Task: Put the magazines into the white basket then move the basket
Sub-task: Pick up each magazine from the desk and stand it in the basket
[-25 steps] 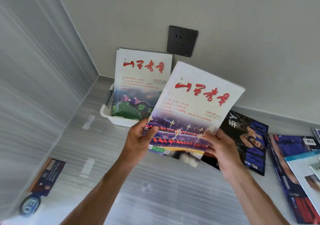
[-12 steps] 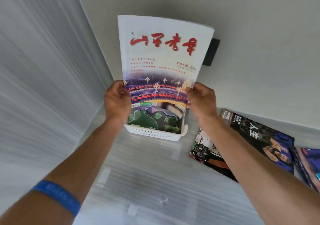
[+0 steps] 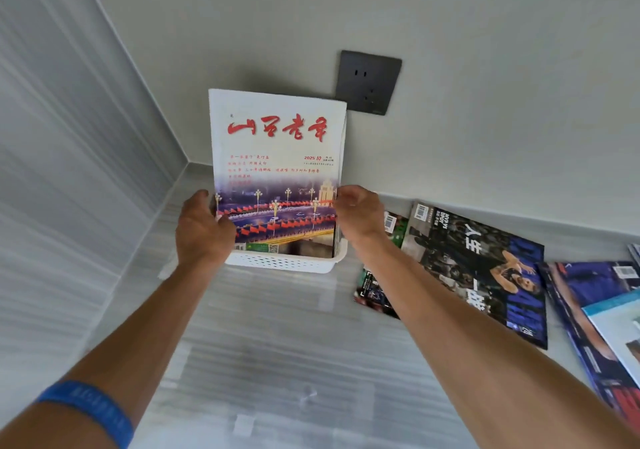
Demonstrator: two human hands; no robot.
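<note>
A white magazine (image 3: pixel 277 157) with red calligraphy and a night street photo stands upright in the white perforated basket (image 3: pixel 284 263), which sits against the back wall. Another magazine stands behind it, only its right edge showing. My left hand (image 3: pixel 202 228) grips the front magazine's lower left edge. My right hand (image 3: pixel 358 211) pinches its lower right edge. The magazine's bottom is inside the basket.
Several magazines lie flat on the grey surface to the right: a dark basketball one (image 3: pixel 485 268), a smaller one (image 3: pixel 375 292) partly under my right arm, and blue ones (image 3: pixel 595 310) at the right edge. A dark wall socket (image 3: pixel 369 81) is above the basket. A wall closes the left side.
The magazine came from the air in front of the basket and has been lowered upright into it, in front of the first one. Both hands stayed on its lower edges.
</note>
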